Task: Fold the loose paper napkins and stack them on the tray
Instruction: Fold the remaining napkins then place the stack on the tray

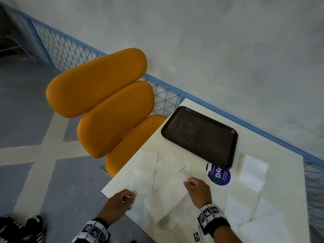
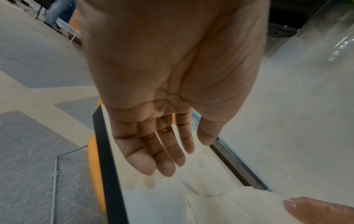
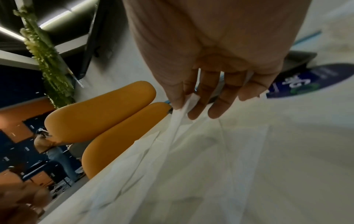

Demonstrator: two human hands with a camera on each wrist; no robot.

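1. My right hand (image 1: 197, 191) pinches a corner of the napkin (image 1: 168, 199) between thumb and forefinger, on the near side of the tray (image 1: 199, 135).
2. My left hand (image 1: 121, 204) hangs with fingers straight and loose, holding nothing, beside the napkin's left edge.
3. More loose napkins (image 1: 252, 172) lie on the table (image 1: 280, 190), near and right of the tray.
4. A round blue sticker (image 1: 220, 178) is partly under the tray's near corner.

Round purple sticker (image 1: 219, 176) on the cream tabletop (image 1: 273, 186): showing white letters "ay" plus a green ring, upside down, the dark tray partly covering it; smaller print is staying illegible.
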